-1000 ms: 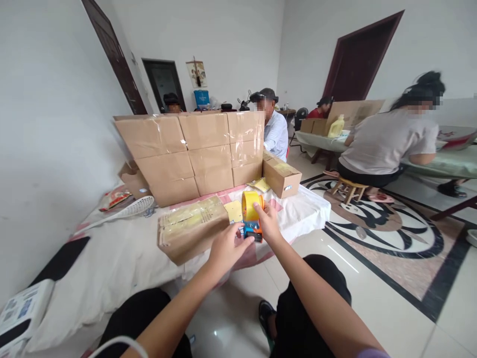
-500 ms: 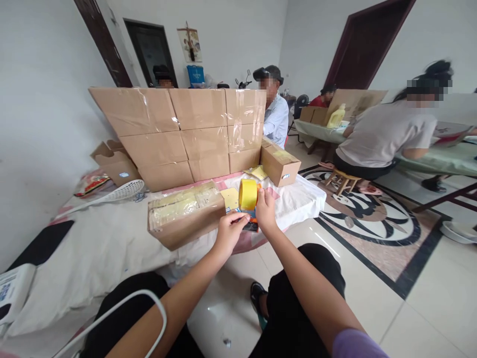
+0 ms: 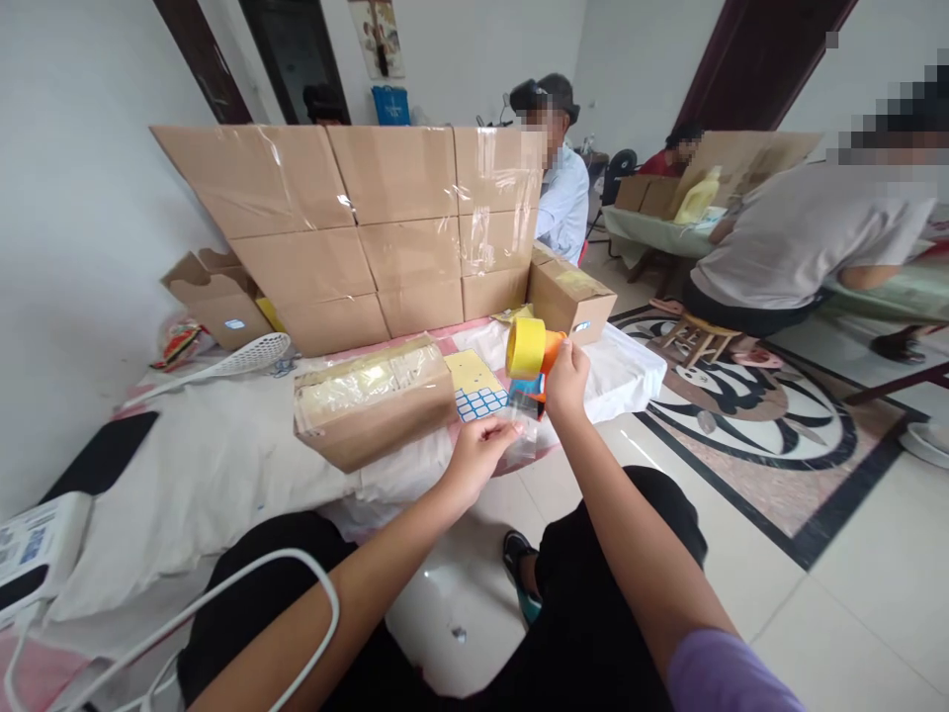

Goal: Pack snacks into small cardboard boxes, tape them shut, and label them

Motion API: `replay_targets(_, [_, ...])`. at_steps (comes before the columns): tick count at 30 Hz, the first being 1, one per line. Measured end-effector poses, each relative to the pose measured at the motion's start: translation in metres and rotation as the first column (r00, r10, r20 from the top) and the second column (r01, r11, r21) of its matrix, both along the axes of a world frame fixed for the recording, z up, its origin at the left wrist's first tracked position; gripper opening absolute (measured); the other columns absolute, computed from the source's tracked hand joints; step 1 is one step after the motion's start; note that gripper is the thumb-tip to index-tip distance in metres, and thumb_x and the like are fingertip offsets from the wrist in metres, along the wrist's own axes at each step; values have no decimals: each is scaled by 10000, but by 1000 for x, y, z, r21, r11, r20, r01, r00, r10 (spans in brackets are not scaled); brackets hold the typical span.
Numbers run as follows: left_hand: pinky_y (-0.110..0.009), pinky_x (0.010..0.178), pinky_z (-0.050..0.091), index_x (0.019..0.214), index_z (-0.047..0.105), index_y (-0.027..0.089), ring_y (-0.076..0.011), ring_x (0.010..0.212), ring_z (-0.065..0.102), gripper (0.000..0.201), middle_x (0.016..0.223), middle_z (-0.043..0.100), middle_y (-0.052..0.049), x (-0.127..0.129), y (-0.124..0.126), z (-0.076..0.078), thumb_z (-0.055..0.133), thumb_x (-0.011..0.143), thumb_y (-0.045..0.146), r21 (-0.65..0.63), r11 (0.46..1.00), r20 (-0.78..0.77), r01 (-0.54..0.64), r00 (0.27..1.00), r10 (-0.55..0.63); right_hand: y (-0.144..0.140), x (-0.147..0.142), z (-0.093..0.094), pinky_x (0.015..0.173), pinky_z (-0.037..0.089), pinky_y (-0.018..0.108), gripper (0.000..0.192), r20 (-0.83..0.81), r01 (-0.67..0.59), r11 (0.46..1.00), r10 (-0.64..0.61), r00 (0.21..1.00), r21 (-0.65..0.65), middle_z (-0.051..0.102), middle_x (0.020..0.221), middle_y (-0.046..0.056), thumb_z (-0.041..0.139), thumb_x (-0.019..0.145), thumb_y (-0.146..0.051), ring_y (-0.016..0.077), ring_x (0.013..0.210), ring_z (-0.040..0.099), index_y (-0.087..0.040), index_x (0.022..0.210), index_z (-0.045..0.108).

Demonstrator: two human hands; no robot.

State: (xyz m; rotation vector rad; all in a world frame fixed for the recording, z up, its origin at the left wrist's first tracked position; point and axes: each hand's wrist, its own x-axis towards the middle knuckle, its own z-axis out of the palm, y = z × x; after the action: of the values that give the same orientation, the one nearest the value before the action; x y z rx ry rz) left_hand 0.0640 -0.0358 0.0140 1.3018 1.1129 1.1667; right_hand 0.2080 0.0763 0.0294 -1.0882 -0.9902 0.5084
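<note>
room: white-sheeted low table [image 3: 222,465], stacked brown cardboard boxes [image 3: 371,227] behind.
my right hand [image 3: 567,381]: gripping orange tape dispenser with yellow roll [image 3: 530,351], raised over the table edge.
my left hand [image 3: 478,455]: pinching the clear tape end [image 3: 523,430] below the dispenser.

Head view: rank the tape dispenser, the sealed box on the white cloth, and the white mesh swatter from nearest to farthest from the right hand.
1. Tape dispenser: gripped in the right hand.
2. Sealed box: to the hand's left, on the white cloth.
3. White mesh swatter: far left, beyond the box, by the open carton.
</note>
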Motion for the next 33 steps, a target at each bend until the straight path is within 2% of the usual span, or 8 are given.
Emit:
replay_targets(4, [-274,587,305,616,668,178,-135,600,426,331,575,490,25,4,-2,-11,710,792,455,12,999,-39,41,998,-40,4,6,-1,596,408,296,426,-136,44,996,-54,989,-74,556,679,1,411,950,-542,159,640,517,-208,710,523])
replay_targets(10, [-313,803,473,769,766,182,-215,864,645,280,860,739,-67,-7,1,-17,748,765,462,-57,994,-8,95,995,-96,-1,4,-2,696,490,313,429,-138,-113,990,101,985,-84,589,754,-3,492,909,-613,176,747,569,-203,819,579])
replay_targets(15, [-277,655,482,834,769,166,-138,639,626,346,842,763,-75,-18,0,-8,788,735,497,-266,950,61,165,986,-154,-2,2,-1,812,500,352,483,-1,-184,982,184,983,44,607,834,16,466,911,-675,196,850,576,-210,853,583])
replay_targets(20, [-236,524,386,863,771,125,-118,563,577,403,716,723,-66,-26,4,1,840,681,478,-300,946,-47,126,988,-146,-11,2,5,818,505,345,472,-8,-207,975,208,978,80,579,793,9,439,923,-680,191,817,568,-236,803,549])
replay_targets(26, [-233,422,330,1165,670,157,-110,381,501,725,706,752,-109,-42,3,1,630,772,765,-570,746,-210,345,816,-538,-7,6,6,856,536,366,440,-239,-251,965,262,935,76,657,869,28,471,903,-656,215,907,623,-238,862,603])
replay_targets(28, [-248,465,407,1177,653,136,-143,459,581,777,749,753,-126,-49,7,8,605,766,794,-420,856,-337,301,824,-455,-4,10,6,835,547,371,425,-326,-255,963,270,906,89,671,862,31,529,875,-648,224,909,637,-234,840,614])
replay_targets(30, [-302,655,544,1333,566,154,-237,820,720,832,1073,741,-183,-53,14,19,699,744,726,-48,983,-411,177,894,-181,-8,11,8,797,556,368,404,-375,-312,942,334,865,120,670,815,29,590,852,-628,229,889,648,-227,812,621])
replay_targets(33, [-423,1050,503,1584,219,330,-330,1450,398,1081,1630,305,-151,-50,24,35,820,720,579,339,936,-312,96,950,15,-25,2,13,750,562,357,414,-410,-443,887,456,790,132,650,732,20,618,852,-627,231,852,660,-221,777,626])
